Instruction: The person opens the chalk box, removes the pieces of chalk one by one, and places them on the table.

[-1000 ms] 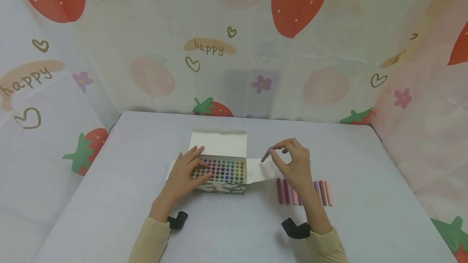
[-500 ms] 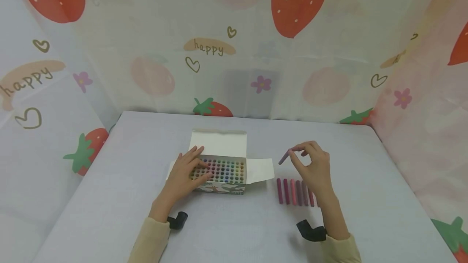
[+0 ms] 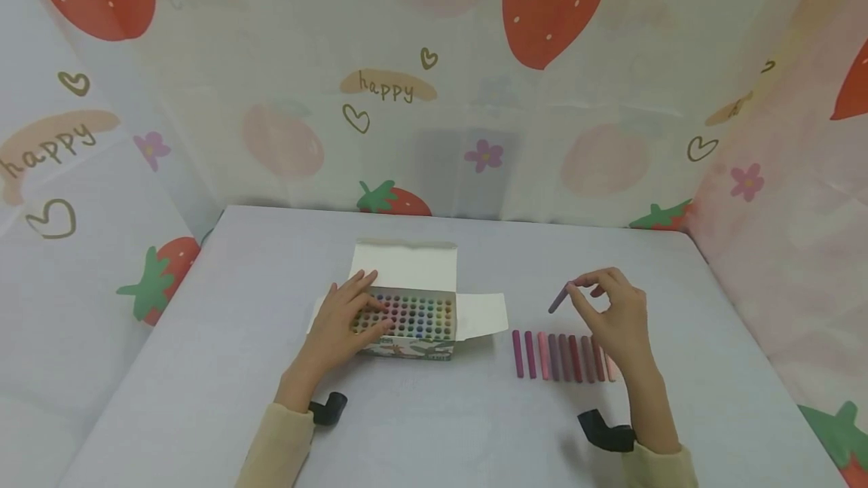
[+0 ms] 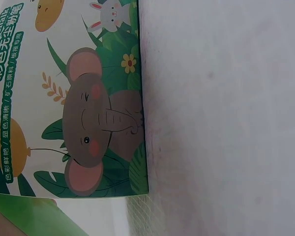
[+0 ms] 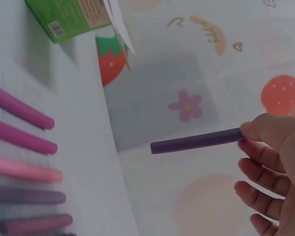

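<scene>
My right hand [image 3: 615, 318] pinches one end of a dark purple chalk stick [image 5: 196, 141] between thumb and fingertips, holding it tilted above the table. Below and in front of that hand, a row of pink, purple and reddish chalk sticks [image 3: 544, 356] lies side by side. My left hand [image 3: 339, 328] rests with spread fingers over the left part of an open chalk box [image 3: 407, 350], covering some of its chalk. Colourful round chalk ends [image 3: 420, 312] fill the box in rows. In the left wrist view, the box's printed front [image 4: 93, 123] shows an elephant and the word chalk.
The box's white lid [image 3: 407, 265] stands raised at the back, and a side flap [image 3: 481, 315] juts out to the right beside the chalk row. Everything is on a white-covered table [image 3: 420, 428], with a strawberry-print curtain [image 3: 305, 44] behind it.
My right hand has moved to the right with the purple chalk stick, from over the box's flap to behind the chalk row, uncovering more of the row. My left hand stays on the box.
</scene>
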{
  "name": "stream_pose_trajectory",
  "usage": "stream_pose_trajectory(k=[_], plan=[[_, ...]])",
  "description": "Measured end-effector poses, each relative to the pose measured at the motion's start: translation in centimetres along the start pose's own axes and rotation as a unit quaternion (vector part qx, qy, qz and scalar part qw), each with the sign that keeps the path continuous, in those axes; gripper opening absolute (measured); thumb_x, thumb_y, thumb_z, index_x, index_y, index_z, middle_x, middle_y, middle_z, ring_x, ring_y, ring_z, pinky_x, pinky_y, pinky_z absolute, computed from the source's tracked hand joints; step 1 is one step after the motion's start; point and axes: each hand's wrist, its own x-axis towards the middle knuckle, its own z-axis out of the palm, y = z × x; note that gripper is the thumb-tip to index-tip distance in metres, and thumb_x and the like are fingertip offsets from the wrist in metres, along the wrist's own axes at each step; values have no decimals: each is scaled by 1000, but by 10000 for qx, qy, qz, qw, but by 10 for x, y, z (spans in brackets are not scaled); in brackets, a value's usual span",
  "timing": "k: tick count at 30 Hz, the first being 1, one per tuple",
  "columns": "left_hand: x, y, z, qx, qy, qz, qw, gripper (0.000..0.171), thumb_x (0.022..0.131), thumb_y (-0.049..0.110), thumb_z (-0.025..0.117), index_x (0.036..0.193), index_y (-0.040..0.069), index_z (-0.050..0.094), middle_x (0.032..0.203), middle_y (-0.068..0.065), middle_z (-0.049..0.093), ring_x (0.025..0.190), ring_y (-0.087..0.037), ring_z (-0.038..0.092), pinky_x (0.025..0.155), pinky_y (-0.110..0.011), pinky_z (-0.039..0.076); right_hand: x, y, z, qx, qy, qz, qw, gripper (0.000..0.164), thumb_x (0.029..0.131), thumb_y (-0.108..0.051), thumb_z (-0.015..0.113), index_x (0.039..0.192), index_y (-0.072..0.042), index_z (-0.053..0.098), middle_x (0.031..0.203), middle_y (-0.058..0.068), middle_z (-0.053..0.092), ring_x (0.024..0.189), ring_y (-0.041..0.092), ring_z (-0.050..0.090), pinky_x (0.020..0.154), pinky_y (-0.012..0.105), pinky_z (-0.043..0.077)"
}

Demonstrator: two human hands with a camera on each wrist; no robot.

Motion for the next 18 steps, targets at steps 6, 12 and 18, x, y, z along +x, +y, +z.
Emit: stream_pose_trajectory(k=[6, 12, 18], plan=[[0, 1, 0, -23, -31, -43, 10000, 28, 82, 46, 66, 93, 20, 64, 148, 0, 36, 140, -21, 23, 111, -59, 12, -3, 14, -17, -421, -147, 160, 9989, 11, 78, -10, 72, 86, -5, 67, 86, 6, 62, 71, 20, 53, 56, 22, 35], [0, -1, 1, -9, -20, -24, 10000, 27, 82, 46, 66, 93, 20, 64, 148, 0, 35, 140, -22, 22, 110, -60, 12, -8, 31, -37, -819, -562, 486, 9939, 16, 81, -16, 69, 88, -3, 66, 86, 9, 62, 74, 25, 57, 63, 33, 36], [0, 0, 1, 27, 9, 48, 10000, 29, 82, 47, 65, 93, 20, 64, 148, -1, 36, 140, -23, 23, 110, -60, 13, -14, 47, -52, -1085, -1014, 735, 9862, 20, 84, -23, 67, 88, -4, 67, 86, 10, 63, 74, 28, 60, 65, 37, 38]])
